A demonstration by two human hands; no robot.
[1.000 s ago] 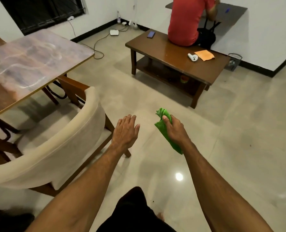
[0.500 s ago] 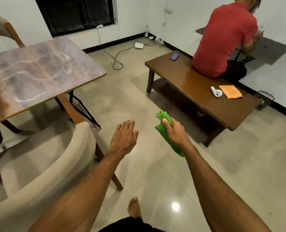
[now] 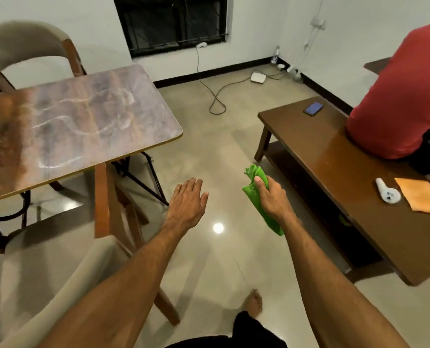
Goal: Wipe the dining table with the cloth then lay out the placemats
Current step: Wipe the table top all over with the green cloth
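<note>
Right hand [image 3: 271, 197] gripping bunched green cloth [image 3: 256, 194] right of the dining table [image 3: 83, 126], left hand [image 3: 187, 203] flat, fingers straight — holding nothing, nearer that table's corner.

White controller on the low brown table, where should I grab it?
Probably by the slim handle end of the white controller, coming from above. It lies flat on the low table, so only its top and sides are free, and the orange cloth sits close beside it.
</note>
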